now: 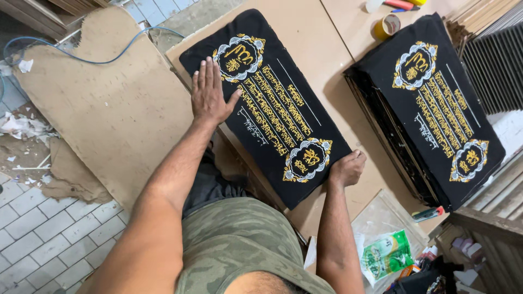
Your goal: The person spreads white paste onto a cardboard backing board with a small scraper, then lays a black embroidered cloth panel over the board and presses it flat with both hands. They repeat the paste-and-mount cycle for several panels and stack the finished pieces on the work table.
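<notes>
A black embroidered cloth panel [272,103] is pressed flat on a brown board bench [327,49].

A stack of like panels [430,109] is seen well apart to the right, a roll of yellow tape [385,25] beyond it and a green packet [388,255] near the bench's lower edge. The left hand [210,95] is laid open, palm down, on the panel's upper left edge, nothing gripped; the right hand [347,167] is curled at the lower corner, its grip hidden. The panel is judged light yet stiff-backed, best taken by its edges.
</notes>
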